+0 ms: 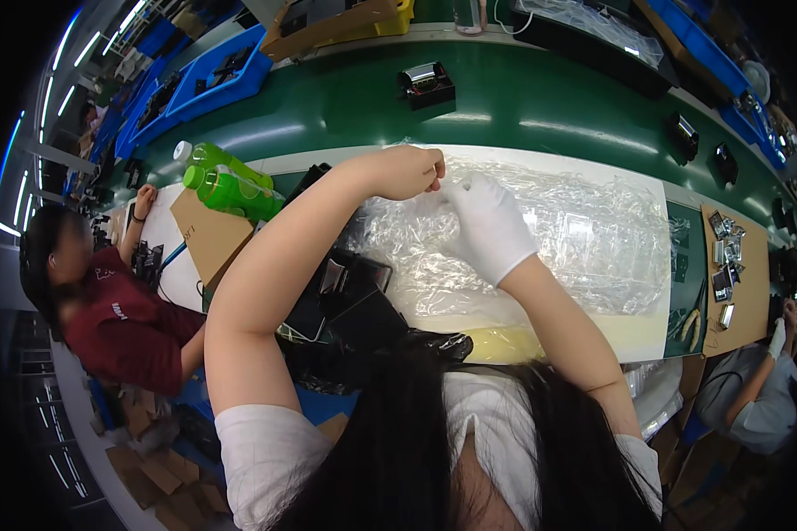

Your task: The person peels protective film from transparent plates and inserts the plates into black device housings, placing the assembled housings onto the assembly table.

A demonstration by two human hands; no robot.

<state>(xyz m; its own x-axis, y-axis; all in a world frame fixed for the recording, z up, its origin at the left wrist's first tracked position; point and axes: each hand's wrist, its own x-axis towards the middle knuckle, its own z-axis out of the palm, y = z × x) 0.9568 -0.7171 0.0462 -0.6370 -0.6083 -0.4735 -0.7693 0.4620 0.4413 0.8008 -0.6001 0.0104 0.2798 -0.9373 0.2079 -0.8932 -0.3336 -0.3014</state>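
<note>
My bare left hand (407, 173) is closed, its fingers curled in a pinch above the far edge of a spread of clear plastic bags (584, 239). Just right of it, my right hand (496, 228), in a white glove, also has its fingertips pinched together. The two hands almost meet. Crinkled clear film lies right below them, and whatever their fingertips hold is too small to make out. Under the plastic is a white sheet (651, 332) on the green table. Black box-shaped parts (363, 310) lie left of the plastic, below my left forearm.
Two green bottles (239, 190) lie by a cardboard piece (208, 234) at left. A black device (425, 86) stands on the green bench (345, 97) ahead. Blue bins (226, 75) line the far left. Small silvery parts lie on cardboard (744, 292) at right. Co-workers (115, 310) sit either side.
</note>
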